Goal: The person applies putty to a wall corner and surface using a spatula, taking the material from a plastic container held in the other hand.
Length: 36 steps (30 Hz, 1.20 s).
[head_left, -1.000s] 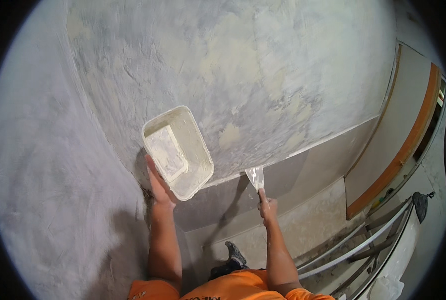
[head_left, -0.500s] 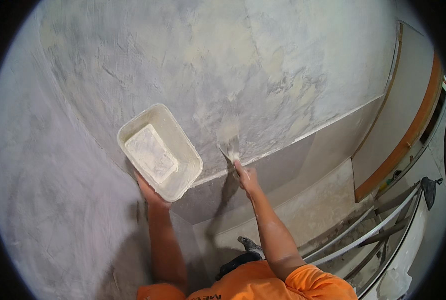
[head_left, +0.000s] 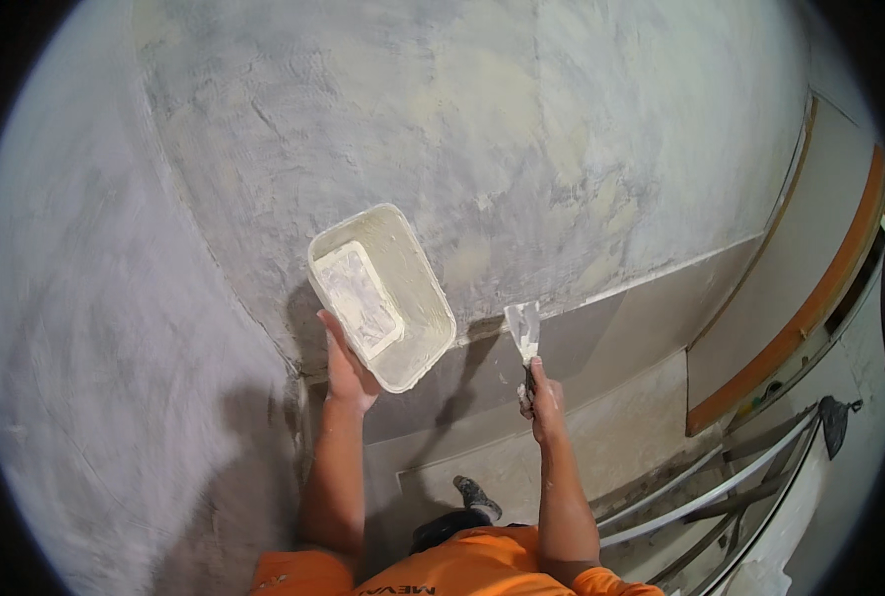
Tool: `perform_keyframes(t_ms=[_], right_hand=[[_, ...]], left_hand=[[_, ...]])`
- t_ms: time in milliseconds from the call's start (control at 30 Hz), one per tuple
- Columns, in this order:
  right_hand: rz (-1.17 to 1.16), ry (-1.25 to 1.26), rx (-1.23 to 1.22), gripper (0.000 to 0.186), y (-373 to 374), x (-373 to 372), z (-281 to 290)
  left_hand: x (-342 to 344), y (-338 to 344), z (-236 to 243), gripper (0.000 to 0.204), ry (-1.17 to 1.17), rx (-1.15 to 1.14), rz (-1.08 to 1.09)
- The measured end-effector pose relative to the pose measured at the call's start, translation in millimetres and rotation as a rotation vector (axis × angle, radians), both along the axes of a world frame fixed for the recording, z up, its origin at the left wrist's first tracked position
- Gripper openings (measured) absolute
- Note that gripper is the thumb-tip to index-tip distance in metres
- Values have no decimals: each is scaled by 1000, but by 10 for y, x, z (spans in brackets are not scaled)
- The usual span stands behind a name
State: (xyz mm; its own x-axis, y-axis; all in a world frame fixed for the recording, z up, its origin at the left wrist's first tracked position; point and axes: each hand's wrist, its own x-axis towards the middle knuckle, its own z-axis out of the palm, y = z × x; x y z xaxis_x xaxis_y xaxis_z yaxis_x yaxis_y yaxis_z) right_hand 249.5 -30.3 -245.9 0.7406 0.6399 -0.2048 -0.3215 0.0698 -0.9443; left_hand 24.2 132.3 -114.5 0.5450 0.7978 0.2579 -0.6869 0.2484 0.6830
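Observation:
My left hand grips a pale, rounded rectangular plastic tub from below and its left side, holding it tilted in front of the wall. Putty coats the tub's inside, with a smooth whitish patch on its floor. To the right of the tub, my right hand is closed round the handle of a putty knife. Its blade points up and carries whitish smears. Behind both is a patchy grey plastered wall; the blade appears apart from it, near the wall's lower edge.
A smoother wall meets the patchy one in a corner on the left. Grey panels run below the plaster edge. At the right are a board with an orange-brown edge, metal bars and a black bag. My shoe shows below.
The putty knife has come away from the plaster, down and to the right. In the picture, the tub has shifted rightward, and the whole view has shifted a little too.

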Motion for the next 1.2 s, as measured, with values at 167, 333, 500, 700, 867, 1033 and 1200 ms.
perform_keyframes(t_ms=[167, 333, 500, 700, 867, 1033, 1200], right_hand=[[260, 326, 364, 62, -333, -146, 419], [847, 635, 833, 79, -345, -366, 378], [808, 651, 786, 76, -335, -516, 454], [514, 276, 723, 57, -364, -660, 467], [481, -279, 413, 49, -560, -573, 589], [550, -308, 330, 43, -578, -541, 656], [612, -290, 344, 43, -556, -427, 506]], left_hand=[[-69, 69, -384, 101, 64, 142, -114], [78, -183, -334, 104, 16, 200, -263], [147, -529, -114, 107, 65, 340, -238], [209, -681, -37, 106, -19, 377, -201], [86, -631, -86, 104, -14, 291, -337], [44, -599, -1, 117, 120, 355, -322], [64, -479, -192, 112, 374, 592, -221]])
